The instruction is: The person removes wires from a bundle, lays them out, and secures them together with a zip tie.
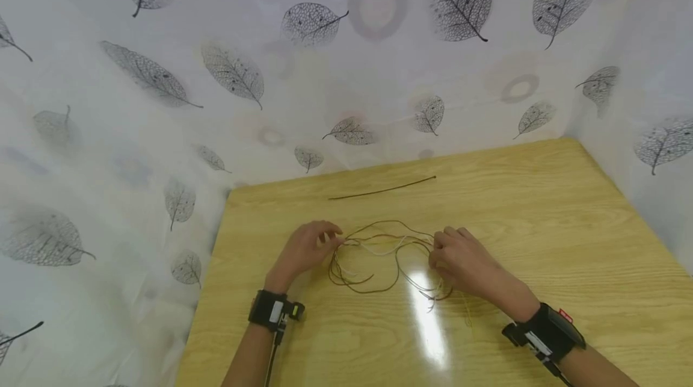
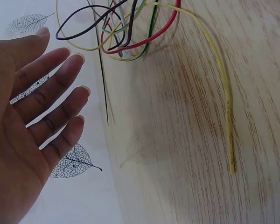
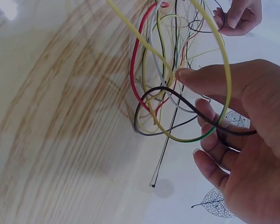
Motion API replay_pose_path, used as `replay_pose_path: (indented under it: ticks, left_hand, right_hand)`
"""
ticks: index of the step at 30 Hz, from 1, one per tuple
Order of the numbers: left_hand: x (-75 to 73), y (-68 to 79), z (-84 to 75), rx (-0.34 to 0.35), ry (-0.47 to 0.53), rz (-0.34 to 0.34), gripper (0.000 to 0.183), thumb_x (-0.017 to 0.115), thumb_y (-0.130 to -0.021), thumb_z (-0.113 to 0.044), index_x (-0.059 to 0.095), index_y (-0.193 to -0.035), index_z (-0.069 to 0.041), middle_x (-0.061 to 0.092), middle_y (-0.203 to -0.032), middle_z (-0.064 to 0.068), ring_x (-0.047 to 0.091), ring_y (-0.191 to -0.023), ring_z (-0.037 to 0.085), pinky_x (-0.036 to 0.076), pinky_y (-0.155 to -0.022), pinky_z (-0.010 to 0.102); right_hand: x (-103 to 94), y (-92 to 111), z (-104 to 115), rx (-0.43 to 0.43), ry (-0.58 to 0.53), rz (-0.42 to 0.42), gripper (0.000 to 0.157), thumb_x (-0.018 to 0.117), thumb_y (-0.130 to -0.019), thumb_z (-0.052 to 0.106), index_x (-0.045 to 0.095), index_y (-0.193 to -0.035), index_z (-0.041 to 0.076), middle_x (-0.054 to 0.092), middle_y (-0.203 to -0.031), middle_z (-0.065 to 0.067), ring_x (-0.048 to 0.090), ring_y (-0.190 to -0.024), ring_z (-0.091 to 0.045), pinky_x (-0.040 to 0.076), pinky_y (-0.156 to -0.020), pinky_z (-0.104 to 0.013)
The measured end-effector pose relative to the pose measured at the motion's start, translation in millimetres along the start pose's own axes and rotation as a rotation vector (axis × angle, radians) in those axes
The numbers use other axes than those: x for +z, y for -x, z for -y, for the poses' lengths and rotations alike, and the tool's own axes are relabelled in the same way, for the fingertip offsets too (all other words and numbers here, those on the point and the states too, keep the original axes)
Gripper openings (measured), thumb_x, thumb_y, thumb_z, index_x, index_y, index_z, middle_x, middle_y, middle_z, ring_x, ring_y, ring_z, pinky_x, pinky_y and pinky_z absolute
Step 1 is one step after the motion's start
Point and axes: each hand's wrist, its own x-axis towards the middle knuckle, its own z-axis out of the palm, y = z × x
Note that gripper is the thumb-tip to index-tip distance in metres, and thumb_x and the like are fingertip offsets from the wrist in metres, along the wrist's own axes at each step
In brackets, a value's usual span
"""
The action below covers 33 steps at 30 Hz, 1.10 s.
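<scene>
Gripping, with right hand [image 3: 254,163], a tangle of thin multicoloured plastic-coated wires [image 3: 167,88], spread over the wood-grain tabletop [image 1: 552,242]; holding nothing with relaxed left hand [image 2: 18,147] beside them; could knot tighter if tugged while crossed and looped.

Black wristbands [image 1: 262,307], white labels [image 1: 276,312], dark cables [image 1: 272,356]; red tag [image 1: 565,315] on right band.

table [image 1: 541,206]: pale wood grain | far side: thin dark strip [image 1: 381,189] | nearer: tangled coloured wires [image 1: 397,260], contact partly unclear
</scene>
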Motion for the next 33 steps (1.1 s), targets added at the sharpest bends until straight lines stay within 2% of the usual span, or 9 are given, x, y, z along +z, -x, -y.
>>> replay_pose_path:
  ticks: [5, 8, 12, 16, 19, 23, 27, 30, 33]
  left_hand:
    - [-1.4, -5.3, 0.1, 0.008, 0.009, -0.015, 0.021, 0.067, -0.093, -0.034, 0.072, -0.104, -0.018, 0.065, -0.089, -0.011, 0.057, -0.076, 0.005, 0.05, -0.062, 0.027]
    - [-1.9, -7.8, -0.2, 0.032, 0.008, -0.035, 0.014, 0.067, -0.093, -0.033, 0.072, -0.1, -0.021, 0.065, -0.089, -0.013, 0.056, -0.076, 0.004, 0.05, -0.063, 0.026]
    - [-3.6, -13.4, -0.9, 0.078, 0.001, -0.069, 0.01, 0.066, -0.095, -0.027, 0.071, -0.097, -0.02, 0.068, -0.089, -0.011, 0.058, -0.075, 0.004, 0.052, -0.063, 0.026]
    - [-7.1, -26.0, -0.4, 0.103, -0.031, -0.088, 0.01, 0.066, -0.095, -0.021, 0.071, -0.1, -0.015, 0.069, -0.09, -0.005, 0.059, -0.074, 0.008, 0.053, -0.062, 0.027]
    - [-8.8, -41.6, 4.3, 0.105, -0.076, -0.07, 0.011, 0.066, -0.094, -0.018, 0.072, -0.102, -0.013, 0.069, -0.093, -0.003, 0.059, -0.074, 0.009, 0.053, -0.062, 0.028]
    - [-8.7, -62.5, 19.0, 0.044, -0.119, -0.007, 0.016, 0.067, -0.093, -0.015, 0.071, -0.109, -0.012, 0.068, -0.101, 0.0, 0.061, -0.081, 0.014, 0.054, -0.067, 0.031]
    - [-7.4, -72.2, 41.3, -0.053, -0.127, 0.06, 0.027, 0.067, -0.093, -0.011, 0.067, -0.12, -0.008, 0.063, -0.112, 0.007, 0.062, -0.09, 0.022, 0.055, -0.076, 0.037]
    - [-2.2, -76.8, 55.6, -0.08, -0.123, 0.095, 0.032, 0.067, -0.093, -0.01, 0.064, -0.124, -0.005, 0.06, -0.117, 0.011, 0.06, -0.097, 0.025, 0.053, -0.083, 0.042]
    - [3.2, -81.5, 62.6, -0.088, -0.127, 0.109, 0.03, 0.067, -0.093, -0.011, 0.064, -0.122, -0.004, 0.058, -0.115, 0.012, 0.058, -0.1, 0.024, 0.052, -0.087, 0.043]
  right_hand:
    - [-5.5, -1, 0, 0.018, -0.021, 0.006, 0.011, 0.083, -0.069, 0.016, 0.076, -0.075, 0.021, 0.051, -0.078, 0.006, 0.039, -0.071, -0.017, 0.035, -0.066, -0.032]
    - [-9.1, 0, 1, 0.038, -0.038, 0.012, 0.009, 0.083, -0.071, 0.02, 0.076, -0.077, 0.021, 0.049, -0.077, 0.008, 0.037, -0.071, -0.015, 0.032, -0.066, -0.031]
    - [-12.8, 0, 2, 0.047, -0.062, -0.009, 0.007, 0.082, -0.073, 0.024, 0.076, -0.077, 0.023, 0.047, -0.075, 0.01, 0.036, -0.07, -0.013, 0.031, -0.066, -0.03]
    - [-16.5, -2, 2, 0.017, -0.078, -0.061, 0.006, 0.081, -0.074, 0.024, 0.075, -0.077, 0.024, 0.048, -0.072, 0.009, 0.034, -0.068, -0.012, 0.03, -0.065, -0.029]
    - [-22.5, -5, 2, -0.015, -0.081, -0.108, 0.006, 0.081, -0.074, 0.023, 0.076, -0.078, 0.022, 0.049, -0.07, 0.007, 0.034, -0.067, -0.012, 0.029, -0.063, -0.029]
    - [-34.1, -12, 2, -0.035, -0.079, -0.17, 0.005, 0.08, -0.075, 0.02, 0.077, -0.077, 0.019, 0.052, -0.07, 0.007, 0.036, -0.066, -0.012, 0.029, -0.062, -0.03]
    - [-43.4, -17, -1, -0.023, -0.07, -0.189, 0.004, 0.08, -0.076, 0.02, 0.077, -0.079, 0.018, 0.054, -0.072, 0.007, 0.039, -0.067, -0.013, 0.03, -0.064, -0.031]
    - [-45.9, -14, -5, 0.0, -0.061, -0.182, 0.005, 0.08, -0.075, 0.02, 0.077, -0.08, 0.017, 0.056, -0.073, 0.007, 0.042, -0.069, -0.013, 0.034, -0.065, -0.032]
    - [-46.8, -10, -9, 0.027, -0.056, -0.179, 0.006, 0.08, -0.075, 0.019, 0.077, -0.08, 0.017, 0.058, -0.074, 0.007, 0.045, -0.07, -0.013, 0.038, -0.067, -0.033]
